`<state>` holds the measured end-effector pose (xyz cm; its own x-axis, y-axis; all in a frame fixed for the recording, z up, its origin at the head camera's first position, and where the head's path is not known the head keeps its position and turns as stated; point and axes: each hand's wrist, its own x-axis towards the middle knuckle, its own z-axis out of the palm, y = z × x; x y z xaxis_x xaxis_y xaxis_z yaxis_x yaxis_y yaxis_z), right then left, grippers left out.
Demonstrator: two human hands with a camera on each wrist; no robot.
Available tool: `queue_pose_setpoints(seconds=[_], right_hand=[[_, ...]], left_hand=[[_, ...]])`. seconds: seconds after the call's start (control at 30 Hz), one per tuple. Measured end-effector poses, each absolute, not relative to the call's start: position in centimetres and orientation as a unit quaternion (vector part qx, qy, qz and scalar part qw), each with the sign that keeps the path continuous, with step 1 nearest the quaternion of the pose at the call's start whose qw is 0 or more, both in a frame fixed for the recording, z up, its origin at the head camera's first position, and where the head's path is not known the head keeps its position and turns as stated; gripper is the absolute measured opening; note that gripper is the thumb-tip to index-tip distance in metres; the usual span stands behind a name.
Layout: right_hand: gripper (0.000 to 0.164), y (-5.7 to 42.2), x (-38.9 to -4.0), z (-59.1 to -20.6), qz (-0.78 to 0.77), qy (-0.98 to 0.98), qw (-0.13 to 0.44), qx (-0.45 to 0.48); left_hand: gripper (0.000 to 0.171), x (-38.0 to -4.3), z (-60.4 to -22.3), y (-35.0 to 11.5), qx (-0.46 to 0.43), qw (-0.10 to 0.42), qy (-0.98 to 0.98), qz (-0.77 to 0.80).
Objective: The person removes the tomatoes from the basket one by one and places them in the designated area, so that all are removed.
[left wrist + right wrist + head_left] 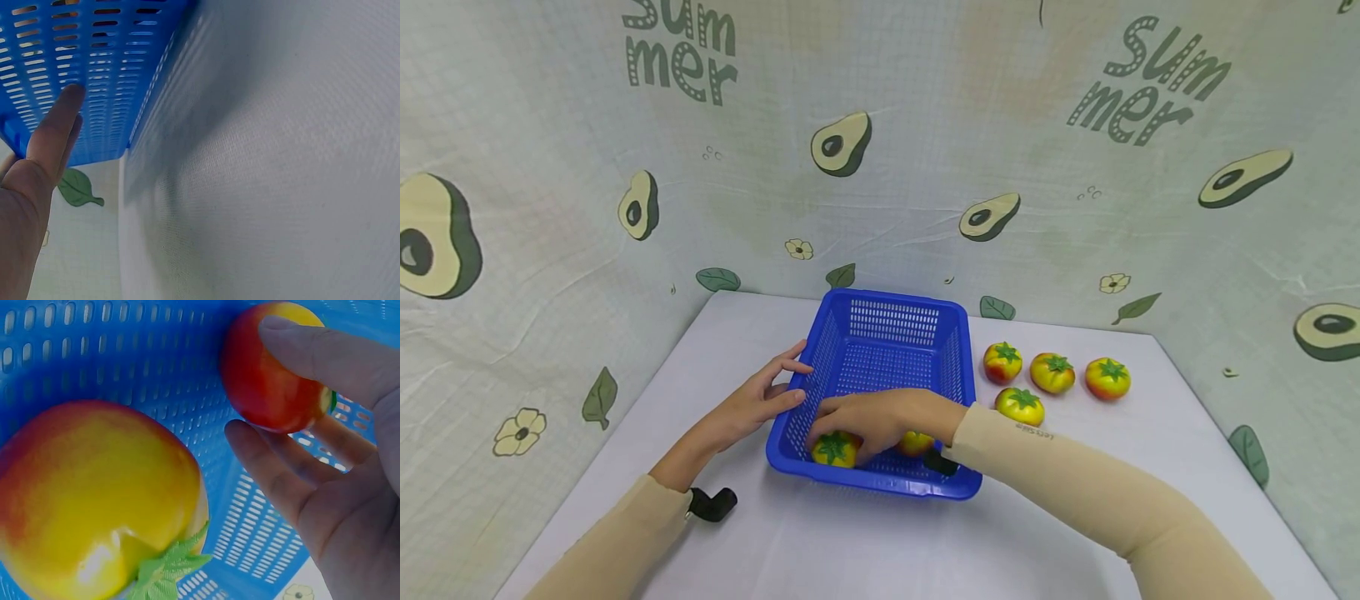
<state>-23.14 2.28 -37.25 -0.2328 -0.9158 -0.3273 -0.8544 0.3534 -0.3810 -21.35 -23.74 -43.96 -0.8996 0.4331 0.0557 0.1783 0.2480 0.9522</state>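
Observation:
A blue perforated plastic basket (883,362) stands on the white table in the head view. My right hand (871,418) reaches down into its near left corner and holds an artificial persimmon (835,450), yellow and red with a green leafy top. In the right wrist view, thumb and fingers lie around that persimmon (275,375), close by the basket wall. A second persimmon (914,443) lies in the basket under the right wrist, partly hidden. My left hand (748,408) is at the basket's left side, its extended fingers (56,125) against the outer wall.
To the right of the basket several more persimmons (1052,372) sit on the white table (865,550). A cloth printed with avocados (841,145) and leaves hangs around the back and sides. Black wrist cameras (713,505) are strapped to the sleeved arms.

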Motion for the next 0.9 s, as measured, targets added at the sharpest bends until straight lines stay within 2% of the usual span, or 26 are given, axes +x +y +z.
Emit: queue_pose_setpoints(seconds=[0.5, 0.9], right_hand=[[0.056, 5.3, -23.9, -34.8, -0.079, 0.8, 0.239, -0.545], [0.057, 11.4, -25.4, -31.1, -0.119, 0.827, 0.191, -0.514]], left_hand=[[0.041, -21.4, -43.9, -23.6, 0.192, 0.114, 0.78, 0.584], [0.042, -21.5, -43.9, -23.6, 0.19, 0.115, 0.777, 0.589]])
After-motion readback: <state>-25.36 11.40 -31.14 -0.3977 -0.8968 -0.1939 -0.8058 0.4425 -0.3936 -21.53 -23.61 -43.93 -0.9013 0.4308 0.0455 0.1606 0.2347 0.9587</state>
